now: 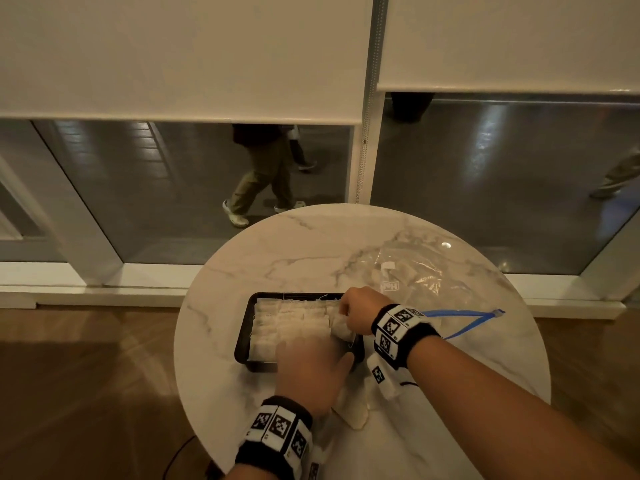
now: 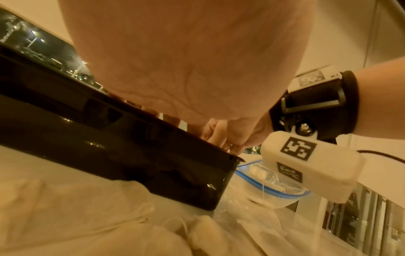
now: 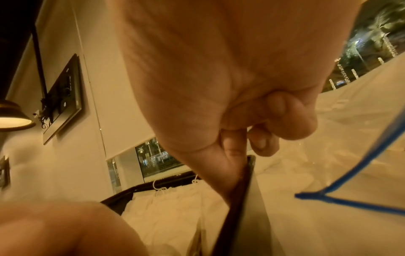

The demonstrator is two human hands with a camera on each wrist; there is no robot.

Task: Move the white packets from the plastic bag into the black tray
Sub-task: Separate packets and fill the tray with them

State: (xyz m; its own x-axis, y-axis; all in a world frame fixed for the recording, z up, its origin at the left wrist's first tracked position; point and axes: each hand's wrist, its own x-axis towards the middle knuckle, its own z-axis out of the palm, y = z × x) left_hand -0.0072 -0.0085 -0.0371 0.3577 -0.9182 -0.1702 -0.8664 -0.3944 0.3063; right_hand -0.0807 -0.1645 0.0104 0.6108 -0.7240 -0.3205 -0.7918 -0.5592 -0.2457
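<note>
We see a round marble table [image 1: 263,258]. On it, right under both hands, sits the black tray [image 1: 242,341]. It is full of white packets [image 1: 287,323] packed in rows.

Past our right hand, on the far side, lies the plastic bag [image 1: 415,271]. It is clear, with a blue zip edge [image 1: 464,315] that runs just beside our right wrist. A few white packets show inside the bag, but they are too blurry to count.

Our left hand [image 1: 311,368] lies over the near part of the tray, palm down. Its fingers reach onto the packets and look mostly straight. It is blurry, so we cannot tell if it holds one.

Our right hand [image 1: 363,310] is at the tray's right end. Its fingers are curled, and they pinch one packet [image 1: 341,329] that sits at the edge of the tray, just below the knuckles. In the right wrist view, the fingers [image 3: 260,138] curl in tight by the tray's rim.

Some loose packets [image 1: 353,410] lie on the table close to our left wrist, outside the tray.
</note>
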